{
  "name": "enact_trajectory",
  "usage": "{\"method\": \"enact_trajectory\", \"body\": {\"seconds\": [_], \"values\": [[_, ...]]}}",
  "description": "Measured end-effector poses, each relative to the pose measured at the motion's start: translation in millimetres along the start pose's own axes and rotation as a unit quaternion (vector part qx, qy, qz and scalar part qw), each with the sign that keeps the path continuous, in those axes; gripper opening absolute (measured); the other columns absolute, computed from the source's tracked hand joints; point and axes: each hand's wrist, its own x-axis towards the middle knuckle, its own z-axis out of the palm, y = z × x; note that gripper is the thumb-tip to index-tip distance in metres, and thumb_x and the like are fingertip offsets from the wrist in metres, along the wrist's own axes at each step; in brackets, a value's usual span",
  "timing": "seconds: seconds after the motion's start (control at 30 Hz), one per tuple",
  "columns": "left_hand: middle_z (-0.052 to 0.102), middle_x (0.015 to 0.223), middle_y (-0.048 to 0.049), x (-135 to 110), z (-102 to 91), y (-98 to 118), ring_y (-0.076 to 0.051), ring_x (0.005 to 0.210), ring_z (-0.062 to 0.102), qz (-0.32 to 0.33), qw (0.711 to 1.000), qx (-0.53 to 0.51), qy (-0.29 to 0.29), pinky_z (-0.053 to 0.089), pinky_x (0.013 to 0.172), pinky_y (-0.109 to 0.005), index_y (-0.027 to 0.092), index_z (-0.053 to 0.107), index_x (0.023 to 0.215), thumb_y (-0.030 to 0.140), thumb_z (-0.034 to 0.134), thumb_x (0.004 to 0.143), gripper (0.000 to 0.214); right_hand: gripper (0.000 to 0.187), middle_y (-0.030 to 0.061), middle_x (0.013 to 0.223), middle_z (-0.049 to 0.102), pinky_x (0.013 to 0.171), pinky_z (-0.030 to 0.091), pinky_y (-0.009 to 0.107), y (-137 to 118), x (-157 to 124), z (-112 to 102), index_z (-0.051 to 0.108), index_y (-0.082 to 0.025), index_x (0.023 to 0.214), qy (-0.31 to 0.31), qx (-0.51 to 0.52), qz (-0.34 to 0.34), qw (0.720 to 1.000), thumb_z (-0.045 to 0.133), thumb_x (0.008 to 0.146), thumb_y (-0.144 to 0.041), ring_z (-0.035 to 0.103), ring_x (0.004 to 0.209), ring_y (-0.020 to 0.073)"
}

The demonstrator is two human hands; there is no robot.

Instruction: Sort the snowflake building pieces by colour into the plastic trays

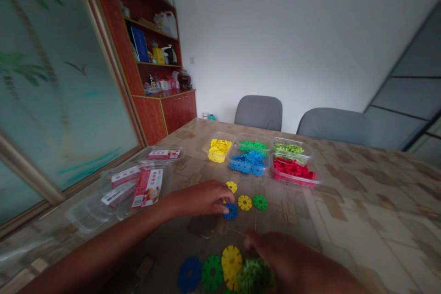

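My left hand [208, 197] reaches over the table with its thumb and fingers apart. Its thumb touches the edge of a blue notched disc [231, 212], and a mostly hidden yellow piece shows between the fingers. Just beyond lie a yellow disc [231, 187], another yellow disc [245, 202] and a green disc [260, 202]. Smeared by motion, my right hand [275, 252] is curled around a clump of light green pieces [255, 276] close to me. Left of that clump are a blue disc [189, 274], a green disc [212, 273] and overlapping yellow discs [232, 262].
Clear tubs hold yellow pieces [219, 149], green pieces [253, 146], blue pieces [250, 163], light green pieces [288, 148] and red pieces [292, 170]. Labelled clear lids [148, 187] lie at left. Grey chairs [258, 111] stand behind the table [361, 202].
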Motion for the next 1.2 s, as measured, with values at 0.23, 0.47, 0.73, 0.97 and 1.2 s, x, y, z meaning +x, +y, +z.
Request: {"method": "enact_trajectory", "body": {"seconds": [0.23,0.47,0.73,0.97,1.2], "values": [[0.065,0.100,-0.0064,-1,-2.5,-2,-0.019,0.091,0.061,-0.005,1.000,-0.007,0.000,0.042,0.077,-0.026,0.017,0.061,0.105,0.024,0.060,0.088,0.019,0.048,0.0067,0.119,0.060,0.087,0.046,0.033,20,-2,-10,0.057,-0.024,0.120,0.042,0.025,-0.029,0.998,0.064,0.073,-0.018,0.058,0.099,0.0228],[0.062,0.100,-0.0062,0,1.0,-7,-0.016,0.082,0.062,-0.016,0.999,-0.035,-0.006,0.044,0.070,-0.022,0.018,0.061,0.106,0.023,0.060,0.086,0.021,0.038,0.0069,0.115,0.062,0.079,0.049,0.031,46,15,-27,0.051,-0.022,0.121,0.139,0.028,-0.102,0.985,0.050,0.083,-0.020,0.059,0.094,0.0200],[0.059,0.100,-0.0059,2,0.2,-2,-0.017,0.086,0.059,-0.009,0.999,-0.036,-0.006,0.044,0.075,-0.024,0.019,0.060,0.106,0.026,0.060,0.086,0.021,0.031,0.0089,0.095,0.070,0.072,0.049,0.029,120,42,-125,0.057,-0.016,0.112,0.389,-0.206,0.066,0.896,0.050,0.083,-0.025,0.065,0.080,0.0222],[0.058,0.100,-0.0048,4,1.2,0,-0.018,0.087,0.057,-0.022,0.999,-0.023,-0.003,0.043,0.076,-0.025,0.021,0.060,0.109,0.027,0.060,0.086,0.024,0.032,0.0179,0.103,0.068,0.078,0.046,0.033,169,64,-206,0.059,-0.011,0.114,0.439,-0.257,0.159,0.846,0.051,0.085,-0.022,0.064,0.094,0.0280],[0.057,0.103,-0.0046,3,2.8,-3,-0.018,0.091,0.057,-0.025,0.999,-0.023,-0.005,0.042,0.080,-0.025,0.022,0.059,0.110,0.026,0.059,0.087,0.024,0.018,0.0024,0.088,0.068,0.076,0.052,0.033,198,83,-206,0.064,-0.015,0.088,0.379,-0.274,0.154,0.871,0.054,0.092,-0.029,0.064,0.077,0.0141]]}}
